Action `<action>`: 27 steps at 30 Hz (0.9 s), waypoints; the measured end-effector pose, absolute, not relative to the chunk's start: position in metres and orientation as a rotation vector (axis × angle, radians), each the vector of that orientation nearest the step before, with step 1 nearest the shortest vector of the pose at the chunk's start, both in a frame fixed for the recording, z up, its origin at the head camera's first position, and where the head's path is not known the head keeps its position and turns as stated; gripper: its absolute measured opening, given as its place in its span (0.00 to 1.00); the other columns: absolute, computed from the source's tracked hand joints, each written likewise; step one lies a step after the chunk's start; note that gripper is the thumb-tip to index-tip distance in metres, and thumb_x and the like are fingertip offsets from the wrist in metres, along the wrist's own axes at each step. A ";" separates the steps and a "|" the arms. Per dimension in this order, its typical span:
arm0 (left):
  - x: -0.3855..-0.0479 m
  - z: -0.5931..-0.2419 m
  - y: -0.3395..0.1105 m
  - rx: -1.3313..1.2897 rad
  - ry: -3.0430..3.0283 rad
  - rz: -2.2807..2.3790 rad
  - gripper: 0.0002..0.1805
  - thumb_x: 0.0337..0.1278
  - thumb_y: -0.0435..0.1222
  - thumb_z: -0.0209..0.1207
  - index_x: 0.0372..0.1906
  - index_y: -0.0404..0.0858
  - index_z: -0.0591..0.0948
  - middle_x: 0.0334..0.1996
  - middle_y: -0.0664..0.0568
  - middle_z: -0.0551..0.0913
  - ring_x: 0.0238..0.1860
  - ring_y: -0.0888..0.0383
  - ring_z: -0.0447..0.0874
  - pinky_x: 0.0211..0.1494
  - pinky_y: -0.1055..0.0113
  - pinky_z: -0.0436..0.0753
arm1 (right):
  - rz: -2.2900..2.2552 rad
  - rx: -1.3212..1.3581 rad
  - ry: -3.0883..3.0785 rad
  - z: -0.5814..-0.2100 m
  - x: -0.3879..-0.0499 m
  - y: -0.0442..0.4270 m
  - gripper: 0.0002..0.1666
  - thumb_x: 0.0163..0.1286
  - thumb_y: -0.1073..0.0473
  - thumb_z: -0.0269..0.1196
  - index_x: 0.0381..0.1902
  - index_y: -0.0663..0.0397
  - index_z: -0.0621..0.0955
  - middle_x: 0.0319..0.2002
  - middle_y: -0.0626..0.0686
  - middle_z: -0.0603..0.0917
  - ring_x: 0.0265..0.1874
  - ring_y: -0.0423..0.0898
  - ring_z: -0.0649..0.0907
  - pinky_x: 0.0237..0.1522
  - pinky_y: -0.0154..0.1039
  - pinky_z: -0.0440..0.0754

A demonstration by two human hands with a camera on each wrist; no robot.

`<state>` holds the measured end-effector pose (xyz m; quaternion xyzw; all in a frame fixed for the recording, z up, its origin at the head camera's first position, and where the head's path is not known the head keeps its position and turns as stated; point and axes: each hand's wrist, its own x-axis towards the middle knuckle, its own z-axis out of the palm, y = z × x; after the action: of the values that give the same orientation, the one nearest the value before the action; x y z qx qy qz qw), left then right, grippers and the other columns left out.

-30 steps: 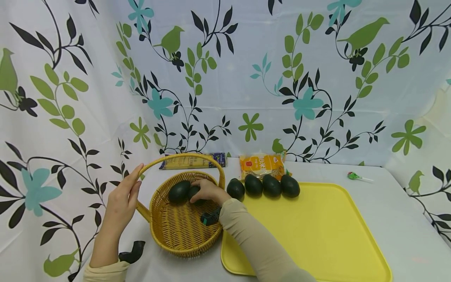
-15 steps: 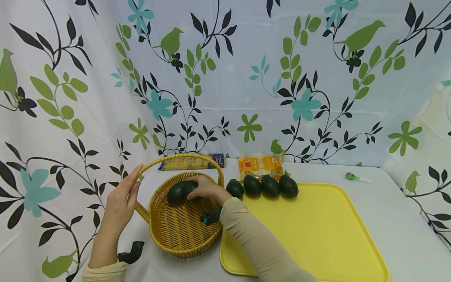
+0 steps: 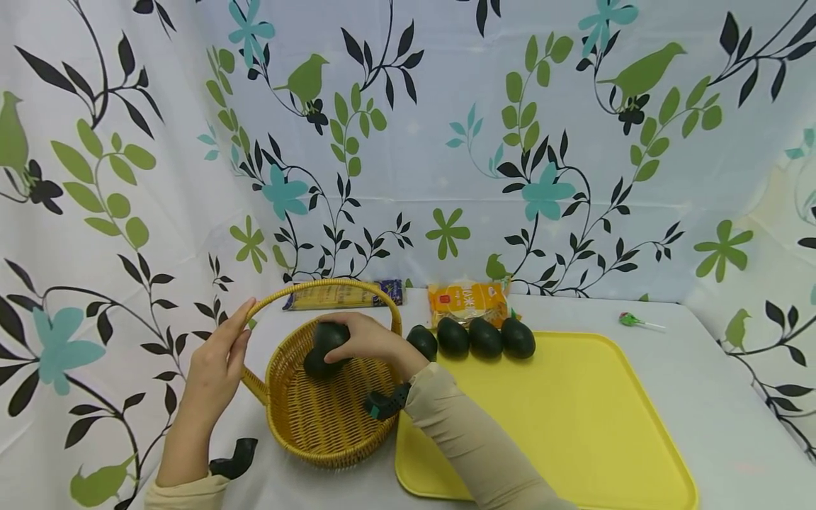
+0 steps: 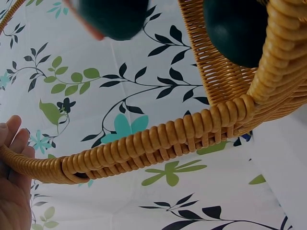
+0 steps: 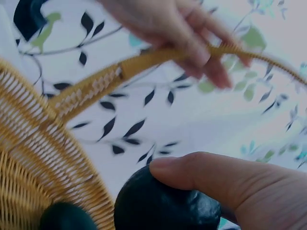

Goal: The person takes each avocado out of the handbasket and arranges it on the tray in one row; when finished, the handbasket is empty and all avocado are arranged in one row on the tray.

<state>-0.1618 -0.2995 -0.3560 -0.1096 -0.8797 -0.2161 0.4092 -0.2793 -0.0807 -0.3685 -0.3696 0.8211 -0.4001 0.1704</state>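
One avocado [image 3: 332, 336] was pinched in the right hand [image 3: 370, 338], up over the basket [image 3: 331, 421]'s far part, pretty much above a second avocado [image 3: 319, 367] inside, while the left hand [image 3: 212, 365], farther off, held the basket's handle [image 3: 338, 282].

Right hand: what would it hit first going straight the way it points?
Beyond the held avocado, the right hand would probably meet the left basket rim or, if high enough, the handle; depth is unclear.

One dark green avocado [image 3: 329, 336] is held over an upright golden wicker basket [image 3: 328, 428], another avocado [image 3: 316, 365] lying inside.
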 end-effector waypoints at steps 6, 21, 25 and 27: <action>-0.162 -0.356 -0.299 -0.284 -2.214 -0.543 0.33 0.57 0.21 0.55 0.67 0.46 0.70 0.53 0.36 0.80 0.46 0.40 0.81 0.42 0.49 0.78 | -1.104 -1.244 2.313 -0.347 -0.258 -0.066 0.42 0.56 0.51 0.70 0.68 0.36 0.67 0.64 0.45 0.73 0.54 0.42 0.76 0.50 0.32 0.77; -0.161 -0.356 -0.299 -0.266 -2.229 -0.551 0.33 0.58 0.22 0.55 0.67 0.48 0.69 0.55 0.37 0.79 0.45 0.40 0.81 0.42 0.47 0.78 | -1.206 -1.375 2.245 -0.306 -0.230 -0.005 0.43 0.57 0.55 0.69 0.69 0.35 0.65 0.67 0.46 0.68 0.61 0.44 0.71 0.58 0.36 0.75; -0.162 -0.356 -0.298 -0.275 -2.217 -0.537 0.33 0.57 0.21 0.55 0.67 0.47 0.69 0.54 0.36 0.79 0.46 0.39 0.81 0.44 0.48 0.77 | -1.272 -1.357 2.281 -0.296 -0.232 0.018 0.43 0.57 0.55 0.69 0.69 0.36 0.65 0.67 0.47 0.67 0.60 0.47 0.72 0.57 0.41 0.76; -0.162 -0.355 -0.298 -0.282 -2.204 -0.529 0.34 0.55 0.20 0.56 0.66 0.46 0.70 0.53 0.36 0.80 0.47 0.39 0.80 0.44 0.49 0.76 | -1.298 -1.323 2.316 -0.292 -0.235 0.030 0.43 0.57 0.56 0.69 0.69 0.34 0.65 0.67 0.48 0.67 0.59 0.48 0.72 0.55 0.42 0.77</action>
<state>-0.1624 -0.2984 -0.3551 -0.1122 -0.8777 -0.2108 0.4155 -0.2351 0.0301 -0.2917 -0.4444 0.7777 -0.4360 0.0874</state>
